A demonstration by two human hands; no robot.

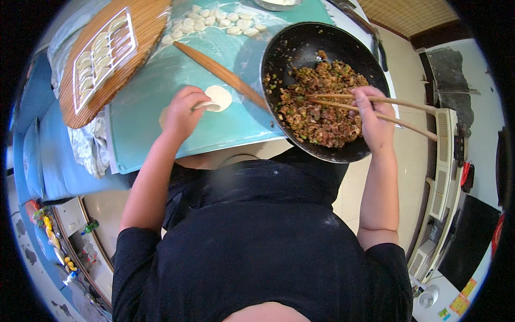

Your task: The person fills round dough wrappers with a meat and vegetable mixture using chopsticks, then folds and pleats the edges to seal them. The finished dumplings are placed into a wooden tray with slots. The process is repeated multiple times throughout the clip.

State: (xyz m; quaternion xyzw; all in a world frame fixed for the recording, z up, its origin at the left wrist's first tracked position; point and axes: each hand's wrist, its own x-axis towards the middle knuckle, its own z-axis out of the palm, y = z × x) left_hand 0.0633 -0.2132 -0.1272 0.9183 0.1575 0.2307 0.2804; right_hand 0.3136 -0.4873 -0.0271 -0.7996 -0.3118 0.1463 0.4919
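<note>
My left hand (pixel 186 110) pinches a thin dough wrapper (pixel 209 106) a little above the green mat (pixel 139 137). A flat round wrapper (pixel 220 95) lies just beyond it, and another one is mostly hidden behind my wrist. My right hand (pixel 374 116) grips a pair of wooden chopsticks (pixel 406 100), their tips in the chopped filling (pixel 322 108). That filling, brown with green bits, lies in a black wok (pixel 307 44) at the table's near right edge. Between the wok and the wrappers rests a tapered wooden rolling pin (pixel 221 72).
Several floured dough pieces (pixel 209 20) lie at the back of the mat. On the left, a round slatted board (pixel 151 24) bears a white tray (pixel 76 90) with rows of dumplings (pixel 101 52). A bowl of white powder (pixel 277 3) stands at the far edge. A blue sofa (pixel 60 157) is beyond.
</note>
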